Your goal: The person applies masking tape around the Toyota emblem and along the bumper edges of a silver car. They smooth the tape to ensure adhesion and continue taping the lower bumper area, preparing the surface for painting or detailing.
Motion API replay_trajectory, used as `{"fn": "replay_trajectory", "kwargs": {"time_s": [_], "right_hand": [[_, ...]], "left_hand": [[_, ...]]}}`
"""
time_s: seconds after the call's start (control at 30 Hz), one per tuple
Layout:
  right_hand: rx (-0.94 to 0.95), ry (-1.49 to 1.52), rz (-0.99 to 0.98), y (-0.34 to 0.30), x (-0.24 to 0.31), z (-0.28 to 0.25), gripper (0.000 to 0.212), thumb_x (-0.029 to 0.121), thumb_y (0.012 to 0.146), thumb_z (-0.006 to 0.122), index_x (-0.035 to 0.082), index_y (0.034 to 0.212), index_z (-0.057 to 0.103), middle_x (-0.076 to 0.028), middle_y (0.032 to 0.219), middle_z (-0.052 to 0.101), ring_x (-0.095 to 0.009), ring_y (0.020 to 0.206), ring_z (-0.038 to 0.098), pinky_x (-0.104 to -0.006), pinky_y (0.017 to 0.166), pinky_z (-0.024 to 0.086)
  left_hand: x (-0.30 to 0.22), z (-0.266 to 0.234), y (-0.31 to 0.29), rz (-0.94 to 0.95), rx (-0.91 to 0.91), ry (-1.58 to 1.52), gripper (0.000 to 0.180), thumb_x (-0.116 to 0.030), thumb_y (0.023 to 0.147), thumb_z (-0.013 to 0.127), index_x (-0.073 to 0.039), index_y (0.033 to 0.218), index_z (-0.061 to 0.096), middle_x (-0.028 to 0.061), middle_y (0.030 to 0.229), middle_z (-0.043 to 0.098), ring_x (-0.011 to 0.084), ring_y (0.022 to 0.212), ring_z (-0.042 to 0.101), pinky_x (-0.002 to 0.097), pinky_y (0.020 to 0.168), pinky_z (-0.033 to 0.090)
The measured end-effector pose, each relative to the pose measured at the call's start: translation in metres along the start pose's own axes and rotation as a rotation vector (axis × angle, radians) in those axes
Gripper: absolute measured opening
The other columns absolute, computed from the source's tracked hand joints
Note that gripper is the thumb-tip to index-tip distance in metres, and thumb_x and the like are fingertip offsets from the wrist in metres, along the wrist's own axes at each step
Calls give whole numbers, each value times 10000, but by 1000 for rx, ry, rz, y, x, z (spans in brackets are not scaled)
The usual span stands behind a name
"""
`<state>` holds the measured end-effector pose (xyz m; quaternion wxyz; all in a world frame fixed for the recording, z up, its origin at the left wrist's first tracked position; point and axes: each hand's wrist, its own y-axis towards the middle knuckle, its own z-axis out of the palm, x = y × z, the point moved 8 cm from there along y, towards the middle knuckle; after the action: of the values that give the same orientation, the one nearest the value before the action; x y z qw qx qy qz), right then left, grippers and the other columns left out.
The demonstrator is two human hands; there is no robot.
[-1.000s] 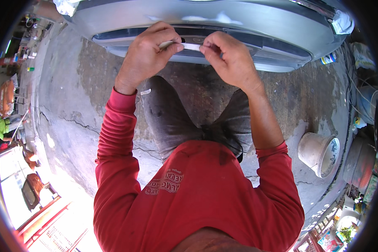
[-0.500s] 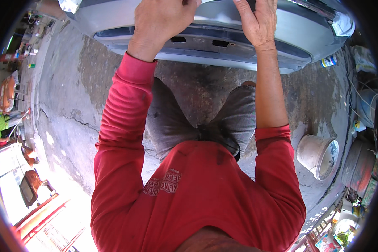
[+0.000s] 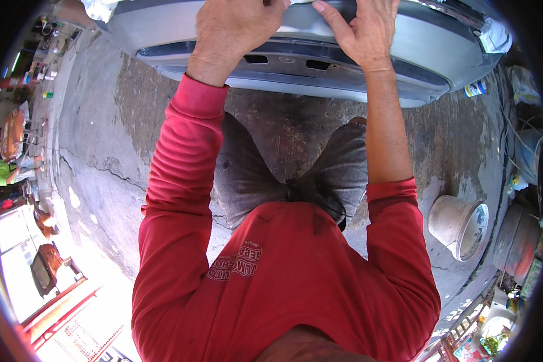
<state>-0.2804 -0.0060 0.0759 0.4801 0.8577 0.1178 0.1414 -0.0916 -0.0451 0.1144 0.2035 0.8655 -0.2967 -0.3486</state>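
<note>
Across the top of the head view stretches a grey car bumper (image 3: 169, 29), with a recessed dark strip and two rectangular holes in its middle. My left hand (image 3: 236, 29) is over its upper part, fingers curled inward. The fingertips run past the picture's top edge, so anything they grip is hidden. To the right, my right hand (image 3: 368, 35) rests against the bumper, thumb stretched out sideways and fingers extended upward. Nothing shows in its grasp. White wrapping (image 3: 495, 36) covers a part at the bumper's right end.
A dirty white bucket (image 3: 458, 228) lies tipped at my right. A small blue and yellow can (image 3: 475, 88) stands by the bumper's right end. Cables and a blue container (image 3: 530, 154) line the right side. Far left, a person in green (image 3: 5, 173) is beside furniture.
My right thumb has swung out to the left, and that hand has shifted slightly left and down. My left hand keeps nearly the same place. The distant person has changed posture.
</note>
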Motion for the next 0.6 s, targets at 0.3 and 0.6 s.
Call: {"fn": "replay_trajectory", "kwargs": {"time_s": [0.3, 0.6], "right_hand": [[-65, -33, 18, 1, 1, 5, 970, 402, 981, 741, -41, 1697, 258, -280, 1763, 260, -502, 1637, 203, -599, 1300, 158], [-56, -48, 50, 0, 3, 7, 958, 366, 996, 724, -38, 1705, 222, -268, 1777, 229, -506, 1643, 170, -614, 1301, 142]], "left_hand": [[-2, 4, 3, 83, -52, 47, 171, -148, 871, 771, 18, 842, 741, 224, 816, 709, 387, 763, 714, 463, 689, 548], [3, -17, -38, 292, 51, -125, 299, -50, 942, 760, -82, 1237, 790, 107, 920, 738, 223, 809, 713, 356, 670, 563]]}}
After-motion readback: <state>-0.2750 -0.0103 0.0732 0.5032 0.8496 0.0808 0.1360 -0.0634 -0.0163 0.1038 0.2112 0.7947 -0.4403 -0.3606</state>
